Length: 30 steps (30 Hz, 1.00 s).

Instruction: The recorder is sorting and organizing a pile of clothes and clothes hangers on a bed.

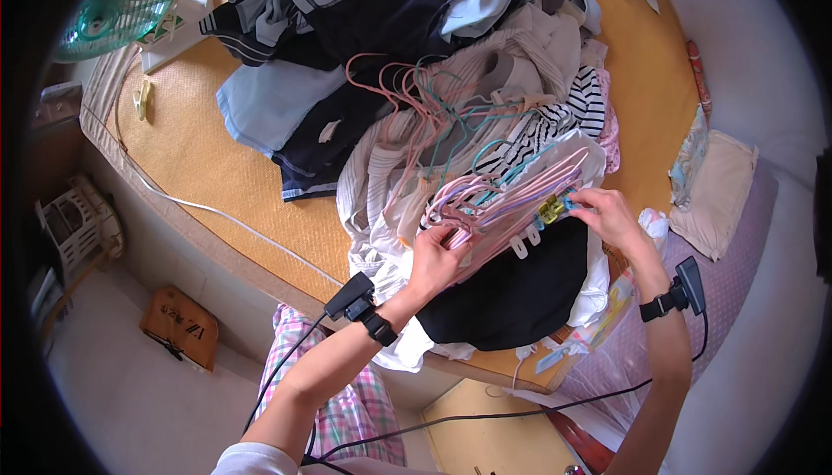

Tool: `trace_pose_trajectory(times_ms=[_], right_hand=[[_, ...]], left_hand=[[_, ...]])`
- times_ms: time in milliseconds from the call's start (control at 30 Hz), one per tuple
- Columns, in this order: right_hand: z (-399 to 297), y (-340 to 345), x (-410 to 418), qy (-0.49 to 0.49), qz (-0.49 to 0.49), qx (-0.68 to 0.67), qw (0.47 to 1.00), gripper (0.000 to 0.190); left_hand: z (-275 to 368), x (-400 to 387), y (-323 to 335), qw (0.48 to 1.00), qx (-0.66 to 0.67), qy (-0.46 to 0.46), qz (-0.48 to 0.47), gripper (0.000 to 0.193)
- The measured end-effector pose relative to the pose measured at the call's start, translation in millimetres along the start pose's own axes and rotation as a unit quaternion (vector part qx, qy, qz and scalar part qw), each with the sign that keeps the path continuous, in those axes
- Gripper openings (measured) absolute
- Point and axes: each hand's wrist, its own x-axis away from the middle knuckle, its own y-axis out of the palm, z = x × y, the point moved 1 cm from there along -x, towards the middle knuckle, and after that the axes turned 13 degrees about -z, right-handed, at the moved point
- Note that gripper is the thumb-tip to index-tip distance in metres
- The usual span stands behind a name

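Note:
My left hand [437,260] grips a bundle of pink and purple clothes hangers [513,195] near their hooks. At the bundle's far right end, my right hand [604,212] pinches a blue clothespin [569,200]. A yellow-green clothespin [551,209] sits just left of it on the hangers, and white clips [525,241] hang along the lower bar. Under the bundle lies a black garment [513,293]. More pink and teal hangers [429,101] rest loose on the heaped clothes beyond my left hand.
Dark and light-blue garments [390,13] are piled across the woven bed mat [195,143]. A green fan [123,7] stands at upper left, near a yellow clothespin [142,100]. A white cable [240,215] crosses the mat. At right is a beige cushion [714,195].

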Motion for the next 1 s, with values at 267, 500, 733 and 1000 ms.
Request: trace_pose_trajectory(times_ms=[267,500,733,1000], right_hand=[[-5,3,3,-0.011,-0.014,0.050,0.999,0.025],[-73,25,16,0.082,0.152,-0.135,0.976,0.028],[-123,101,-24,-0.077,0.229,-0.567,0.788,0.095],[-101,123,-20,-0.041,0.340,-0.548,0.763,0.053]], left_hand=[[7,0,2,1.000,0.019,0.008,-0.010,0.018],[5,-2,11,1.000,-0.004,-0.015,0.022,0.017],[13,8,34,0.998,0.040,0.044,-0.014,0.021],[32,26,18,0.981,-0.126,0.073,-0.128,0.049]])
